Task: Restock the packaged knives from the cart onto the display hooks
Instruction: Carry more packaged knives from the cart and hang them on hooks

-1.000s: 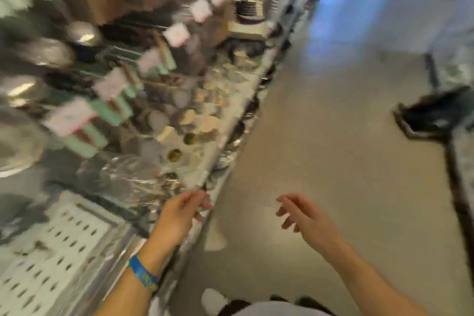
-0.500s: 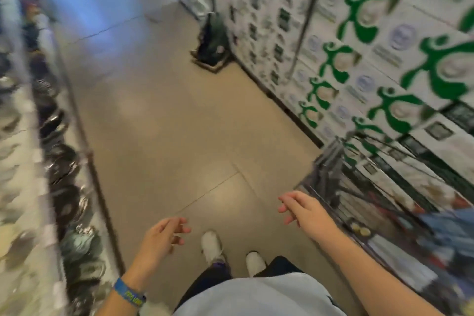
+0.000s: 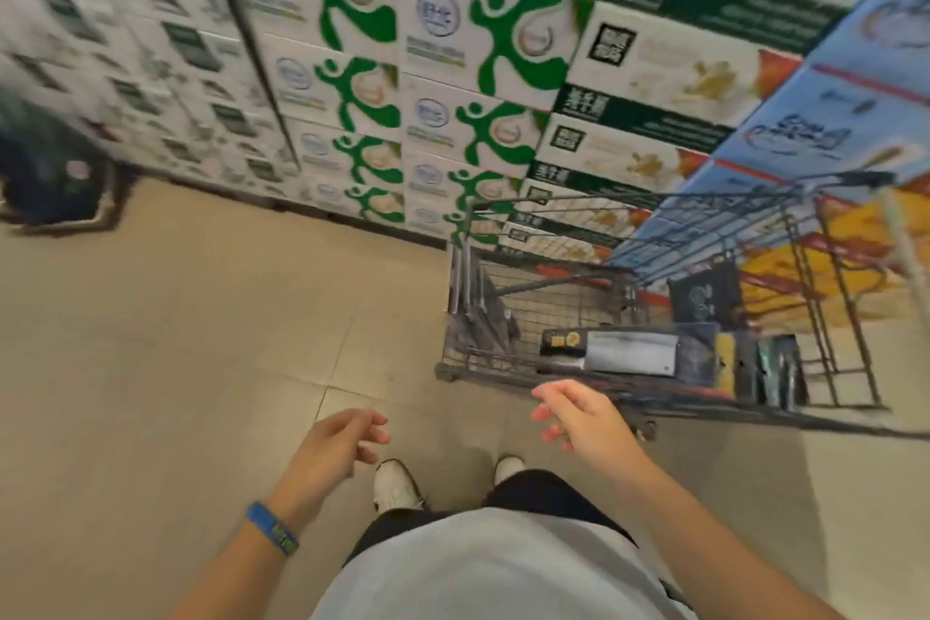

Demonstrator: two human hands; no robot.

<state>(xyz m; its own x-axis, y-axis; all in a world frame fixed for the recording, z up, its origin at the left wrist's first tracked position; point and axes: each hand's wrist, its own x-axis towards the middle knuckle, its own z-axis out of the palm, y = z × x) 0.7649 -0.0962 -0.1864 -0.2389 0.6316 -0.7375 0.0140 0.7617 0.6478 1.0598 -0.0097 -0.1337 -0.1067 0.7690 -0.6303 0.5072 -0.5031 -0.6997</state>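
View now swung onto cart [image 3: 478, 374]; right hand [image 3: 578, 413] relaxed, empty, beside cart's near rim; left hand [image 3: 332, 448] likewise. Advised: lift packaged knife [image 3: 629, 352] by card edges.

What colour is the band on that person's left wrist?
The wristband is blue with a yellow-green patch; it shows in the head view.

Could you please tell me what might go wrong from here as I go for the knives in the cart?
The right hand hovers open beside the rim of the cart, so it could knock the wire edge going in. The packaged knife lies flat inside, which may make it awkward to pinch. The left hand holds nothing, so a bumped cart might roll.
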